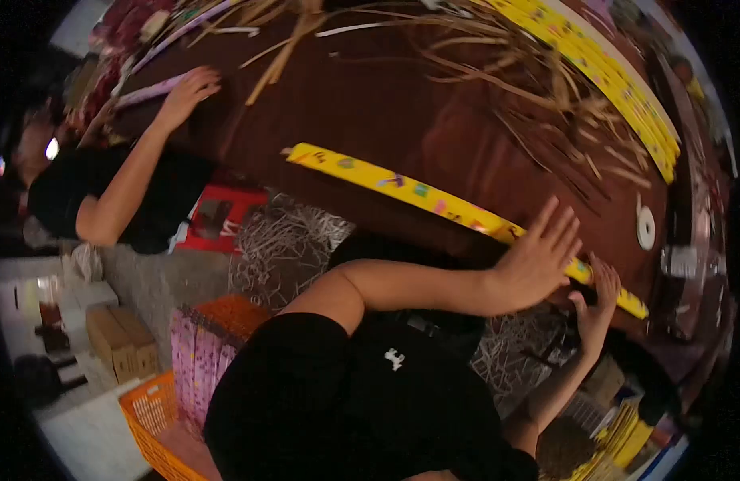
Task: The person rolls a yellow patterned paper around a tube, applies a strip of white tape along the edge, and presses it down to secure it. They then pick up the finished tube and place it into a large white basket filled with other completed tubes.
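Observation:
A long, narrow yellow strip [418, 192] with small colourful prints lies slantwise along the near edge of the brown table. My left hand [538, 260] is laid over it toward its right part, palm down with fingers stretched and spread. Close by on the right, my right hand [600, 301] has its fingers over the strip near its right end, with the thumb on the near side. Part of the strip is hidden under both hands. Whether it is flat or a folded tube I cannot make out.
Loose brown strips [546, 88] lie tangled across the far table [346, 96]. More yellow strips [602, 72] are stacked at the far right, near a white tape roll [645, 227]. At left is another person's hand [192, 90]. An orange crate [149, 409] holds pink patterned pieces [197, 361].

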Tool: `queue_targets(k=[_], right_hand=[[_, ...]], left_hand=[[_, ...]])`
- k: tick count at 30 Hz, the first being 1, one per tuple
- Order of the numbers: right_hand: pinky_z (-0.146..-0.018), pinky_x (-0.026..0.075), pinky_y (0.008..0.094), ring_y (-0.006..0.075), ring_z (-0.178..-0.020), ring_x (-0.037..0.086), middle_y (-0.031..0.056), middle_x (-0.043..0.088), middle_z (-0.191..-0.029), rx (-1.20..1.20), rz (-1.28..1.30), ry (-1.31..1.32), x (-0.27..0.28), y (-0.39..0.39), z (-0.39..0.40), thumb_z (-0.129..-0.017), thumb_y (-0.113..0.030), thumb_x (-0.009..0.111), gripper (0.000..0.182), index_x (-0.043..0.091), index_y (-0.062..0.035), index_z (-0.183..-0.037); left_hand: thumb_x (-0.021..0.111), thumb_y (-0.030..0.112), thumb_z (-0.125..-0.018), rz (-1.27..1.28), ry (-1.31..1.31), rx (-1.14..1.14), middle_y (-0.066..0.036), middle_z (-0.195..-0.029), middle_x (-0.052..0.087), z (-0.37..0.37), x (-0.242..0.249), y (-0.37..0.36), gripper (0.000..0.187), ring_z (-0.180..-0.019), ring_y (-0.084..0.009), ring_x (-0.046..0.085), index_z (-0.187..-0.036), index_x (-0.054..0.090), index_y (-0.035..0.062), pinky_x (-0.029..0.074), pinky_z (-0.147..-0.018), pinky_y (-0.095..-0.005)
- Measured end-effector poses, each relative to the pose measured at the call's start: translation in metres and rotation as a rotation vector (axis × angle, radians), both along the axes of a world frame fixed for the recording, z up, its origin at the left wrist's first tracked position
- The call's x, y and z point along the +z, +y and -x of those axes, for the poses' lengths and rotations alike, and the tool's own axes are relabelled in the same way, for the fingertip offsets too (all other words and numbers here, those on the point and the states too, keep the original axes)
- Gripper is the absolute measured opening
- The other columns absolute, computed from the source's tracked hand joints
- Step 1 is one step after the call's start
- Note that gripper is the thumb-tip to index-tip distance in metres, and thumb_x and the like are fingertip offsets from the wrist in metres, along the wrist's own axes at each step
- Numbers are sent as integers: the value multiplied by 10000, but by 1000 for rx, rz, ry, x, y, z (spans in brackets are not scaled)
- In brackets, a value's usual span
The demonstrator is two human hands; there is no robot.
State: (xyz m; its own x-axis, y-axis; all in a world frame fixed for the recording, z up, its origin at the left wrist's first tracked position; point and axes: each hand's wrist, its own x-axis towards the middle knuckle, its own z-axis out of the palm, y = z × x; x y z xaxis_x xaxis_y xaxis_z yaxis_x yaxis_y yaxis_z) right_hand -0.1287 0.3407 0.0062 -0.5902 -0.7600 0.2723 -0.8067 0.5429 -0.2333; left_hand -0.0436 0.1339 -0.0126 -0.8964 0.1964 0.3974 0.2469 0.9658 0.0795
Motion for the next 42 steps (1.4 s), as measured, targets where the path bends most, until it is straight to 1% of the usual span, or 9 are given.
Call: queue_targets(k=[5,8,14,18,23,28,30,37,42], right_hand=[[-1038,395,456,279,-1219,494,83,601,-1233,-130,124,-224,-14,27,14,-815,2,679,414,644,-69,-1221],[-1050,391,452,276,-1246,482,91,566,-1287,-93,164,-314,-11,41,27,-824,35,654,410,645,-65,-1221],[-1088,366,449,284,-1340,391,93,499,-1370,-86,38,-386,13,26,19,-855,-42,663,446,581,-74,-1292],[-1138,263,493,320,-1400,293,89,487,-1406,-136,-50,-214,27,-24,-9,-850,-181,717,531,525,-77,-1333],[-1107,323,459,325,-1329,427,125,519,-1375,6,73,-296,20,-148,-60,-769,-88,761,639,496,-47,-1349],[-1026,419,440,368,-1252,498,176,542,-1332,167,60,87,24,-264,-69,-789,-163,755,605,511,-49,-1330],[-930,483,400,344,-1147,586,188,609,-1230,67,68,-148,20,-286,-64,-811,-229,741,588,515,-46,-1323],[-788,519,379,314,-914,656,157,686,-956,47,6,-479,22,-294,-68,-806,-211,737,468,599,-66,-1229],[-810,508,390,327,-919,634,160,671,-954,225,-22,-407,35,-293,-81,-785,-172,732,409,637,-55,-1164]], left_hand=[[651,326,-868,-456,340,-52,-145,-1333,505,-65,3,-50,480,-1245,-318,466,-1257,579,55,298,-1069,-516],[699,174,-786,-524,433,281,-100,-1161,538,-116,-6,-118,429,-1041,-275,524,-1192,591,87,389,-871,-431],[681,100,-815,-705,563,828,-160,-1235,496,-163,-37,-179,491,-1159,-343,446,-1243,455,22,314,-978,-450],[662,95,-836,-778,527,765,-129,-1268,510,-156,-44,-193,532,-1202,-310,472,-1302,416,16,242,-1088,-490],[652,110,-852,-815,564,806,-95,-1215,573,-156,-44,-200,561,-1168,-256,523,-1343,397,16,239,-1096,-494],[631,121,-887,-771,475,771,-100,-1180,614,-155,-39,-202,555,-1180,-241,518,-1370,379,16,231,-1097,-477],[608,133,-920,-757,439,739,-113,-1171,623,-152,-37,-204,541,-1210,-238,500,-1384,355,17,208,-1103,-478],[619,142,-923,-683,414,742,-85,-1093,642,-144,-24,-208,555,-976,-222,546,-1407,367,43,315,-946,-396],[665,28,-840,-1198,342,707,-52,-971,615,-146,-27,-200,649,-785,-146,553,-1414,361,25,424,-770,-328]])
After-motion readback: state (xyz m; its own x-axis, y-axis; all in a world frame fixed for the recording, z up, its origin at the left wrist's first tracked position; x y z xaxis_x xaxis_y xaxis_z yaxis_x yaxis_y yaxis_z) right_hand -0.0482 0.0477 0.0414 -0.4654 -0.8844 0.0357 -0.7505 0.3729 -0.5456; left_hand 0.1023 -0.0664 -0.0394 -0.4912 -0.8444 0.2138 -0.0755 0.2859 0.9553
